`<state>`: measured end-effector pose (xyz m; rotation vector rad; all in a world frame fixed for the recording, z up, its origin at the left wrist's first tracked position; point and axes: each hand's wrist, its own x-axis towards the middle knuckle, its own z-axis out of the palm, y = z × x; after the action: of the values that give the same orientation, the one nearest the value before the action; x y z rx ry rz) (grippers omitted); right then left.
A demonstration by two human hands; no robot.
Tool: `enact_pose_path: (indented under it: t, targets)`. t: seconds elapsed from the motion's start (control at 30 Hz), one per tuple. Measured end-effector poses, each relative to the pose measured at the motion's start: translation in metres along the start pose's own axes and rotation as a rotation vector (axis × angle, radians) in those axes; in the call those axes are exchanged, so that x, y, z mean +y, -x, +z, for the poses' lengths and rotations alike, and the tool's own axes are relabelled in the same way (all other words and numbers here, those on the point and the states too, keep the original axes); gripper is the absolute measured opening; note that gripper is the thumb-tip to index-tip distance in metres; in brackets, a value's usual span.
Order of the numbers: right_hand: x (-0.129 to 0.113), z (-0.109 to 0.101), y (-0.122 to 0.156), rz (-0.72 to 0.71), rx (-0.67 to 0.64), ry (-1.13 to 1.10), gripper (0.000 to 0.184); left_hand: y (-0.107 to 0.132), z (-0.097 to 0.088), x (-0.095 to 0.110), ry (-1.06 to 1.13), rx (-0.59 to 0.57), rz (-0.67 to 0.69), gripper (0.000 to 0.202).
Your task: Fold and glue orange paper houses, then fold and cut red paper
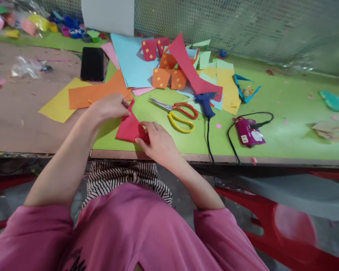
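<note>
A folded piece of red craft paper [129,127] lies on the green mat close to the table's front edge. My left hand [111,107] pinches a narrow raised strip at its upper end, fingertips closed together. On the paper's right side, my right hand [159,143] grips the edge, with the thumb low and the fingers higher up. Part of the paper is hidden under those fingers. Just right of the hands lie scissors [173,111] with one red and one yellow handle, blades apart. Beyond them a blue glue gun [205,103] rests on its side.
Behind the hands lie an orange strip [101,92], a yellow sheet [62,103], light blue paper [134,62] and a longer red piece [190,69]. A black phone [92,64] lies at back left. A purple power adapter [250,131] with a looping cord sits right.
</note>
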<state>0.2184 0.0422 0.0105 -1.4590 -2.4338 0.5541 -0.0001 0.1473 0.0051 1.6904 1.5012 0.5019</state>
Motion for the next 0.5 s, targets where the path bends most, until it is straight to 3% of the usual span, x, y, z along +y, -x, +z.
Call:
enact_pose_path:
  t: [0.1,0.2,0.5]
  targets:
    - [0.006,0.001,0.001,-0.016,0.115,-0.066,0.061,0.019,-0.005,0.012,0.115,-0.052,-0.098,0.02]
    - [0.01,-0.002,-0.002,-0.044,0.271,-0.197,0.066,0.043,-0.004,0.028,0.309,-0.036,-0.082,0.027]
    - [-0.004,-0.026,-0.02,-0.109,0.398,-0.687,0.025,0.081,0.015,0.051,0.401,-0.058,0.003,0.032]
